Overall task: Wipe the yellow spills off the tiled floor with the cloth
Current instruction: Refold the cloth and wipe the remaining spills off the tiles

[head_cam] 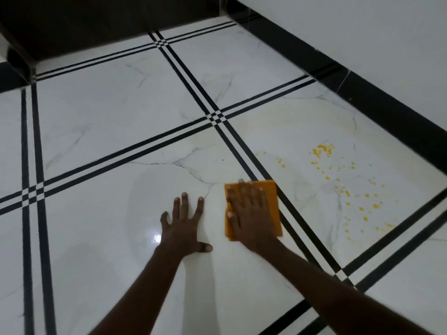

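Left hand point(185, 224): I keep it flat on the white tiled floor point(108, 122), fingers spread wide and holding nothing; I judge it is there to carry my weight while I lean forward, so the other arm is free to move

Glossy patch point(154, 238): just left of this hand the tile shines with a small bright reflection; I cannot tell if it is wet or only polished

Right hand point(250, 211): it lies palm down on the cloth point(274, 189), fingers stretched out and pressing, not curled around the fabric; I think this flat pressure is to keep the whole cloth in contact with the tile when it slides

Cloth: orange, folded to a rough rectangle, lying flat on the floor just right of the left hand; its right edge touches the double black stripe point(242, 146) between two tiles; no yellow marks show on the part I can see

Yellow spills point(348, 187): many small drops and a few bigger spots, scattered on the tile to the right of the stripe, apart from the cloth; a denser group sits at the far end, a faint smear at the near end

Faint stain ring point(314, 117): pale outline beyond the drops, perhaps dried liquid

Progress: the drops look untouched, so I judge the wiping has to go to the right next
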